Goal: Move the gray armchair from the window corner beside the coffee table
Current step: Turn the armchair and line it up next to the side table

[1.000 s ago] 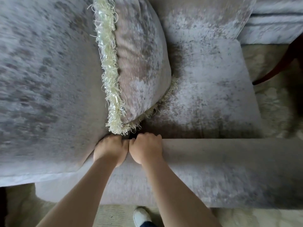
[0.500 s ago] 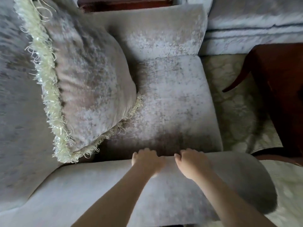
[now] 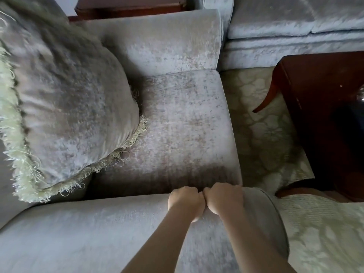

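The left hand (image 3: 186, 201) and the right hand (image 3: 223, 198) sit side by side, knuckles touching, on the near padded arm of the gray velvet armchair (image 3: 183, 123); both curl their fingers over that arm's inner edge and grip it, fingertips hidden beside the seat; beyond the fingers lies the seat; to their left a gray square cushion with cream fringe (image 3: 69, 85) leans on the chair back; right of the fingers, past a strip of pale patterned carpet (image 3: 262, 134), stands the dark reddish wooden coffee table (image 3: 325, 95); farther beyond sits a pale gray sofa (image 3: 285, 20).
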`<state>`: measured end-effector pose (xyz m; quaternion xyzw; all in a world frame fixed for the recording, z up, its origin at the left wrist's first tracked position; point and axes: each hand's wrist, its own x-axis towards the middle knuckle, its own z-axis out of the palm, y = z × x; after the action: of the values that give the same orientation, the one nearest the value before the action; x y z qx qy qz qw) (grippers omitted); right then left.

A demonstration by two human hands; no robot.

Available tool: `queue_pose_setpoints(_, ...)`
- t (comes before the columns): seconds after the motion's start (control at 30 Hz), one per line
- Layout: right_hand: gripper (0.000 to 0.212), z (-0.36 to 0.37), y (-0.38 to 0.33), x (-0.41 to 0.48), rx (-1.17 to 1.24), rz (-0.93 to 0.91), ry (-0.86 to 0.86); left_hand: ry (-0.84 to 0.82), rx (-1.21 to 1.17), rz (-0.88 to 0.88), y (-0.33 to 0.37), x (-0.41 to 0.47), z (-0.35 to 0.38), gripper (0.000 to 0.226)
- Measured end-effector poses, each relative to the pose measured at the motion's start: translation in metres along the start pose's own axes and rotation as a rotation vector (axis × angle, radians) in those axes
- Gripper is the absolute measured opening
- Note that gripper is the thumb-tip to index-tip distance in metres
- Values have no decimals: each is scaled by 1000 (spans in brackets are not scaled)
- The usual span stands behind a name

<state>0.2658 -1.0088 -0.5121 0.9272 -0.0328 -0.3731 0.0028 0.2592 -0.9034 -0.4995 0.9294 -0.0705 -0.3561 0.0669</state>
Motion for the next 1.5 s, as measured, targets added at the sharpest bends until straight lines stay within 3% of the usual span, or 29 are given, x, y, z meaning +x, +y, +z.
queue_pose_setpoints(0.17,46,8,4,-6,119,48,113,33,-41,-25,2,-1,9,41)
queue_pose_setpoints(0.37,42,11,3,-6,201,99,293,207,-145,-66,0,7,17,32)
queue_pose_setpoints(0.47,42,5,2,-12,173,70,275,228,-171,-20,-7,-5,16,33)
queue_pose_setpoints(0.6,39,2,2,-37,80,29,183,61,-26,85,-46,-49,20,51)
queue_pose_setpoints(0.67,40,-1,-6,-54,2,27,146,32,107,43,-82,-72,3,58)
queue_pose_setpoints(0.73,43,-17,-26,-68,-40,49,103,152,210,-80,-126,-93,-34,58)
queue_pose_setpoints(0.83,50,-58,-93,-89,-77,-19,81,415,215,-313,-197,-138,-105,56)
queue_pose_setpoints(0.97,48,-125,-235,-122,-82,-390,261,781,110,-595,-299,-212,-188,62)
queue_pose_setpoints(1.03,40,-154,-315,-148,-35,-637,422,769,22,-846,-358,-249,-206,71)
queue_pose_setpoints(1.13,30,-192,-424,-183,65,-946,636,539,-330,-1206,-429,-287,-198,96)
queue_pose_setpoints(1.2,27,-206,-478,-196,76,-1059,684,544,-532,-1146,-449,-292,-183,102)
queue_pose_setpoints(1.33,32,-216,-569,-198,-144,-1210,527,744,-486,-1065,-468,-287,-173,89)
queue_pose_setpoints(1.43,49,-213,-599,-187,-325,-1130,311,743,-448,-1081,-473,-284,-167,78)
queue_pose_setpoints(1.5,51,-209,-603,-179,-345,-1113,368,760,-424,-1094,-473,-282,-166,72)
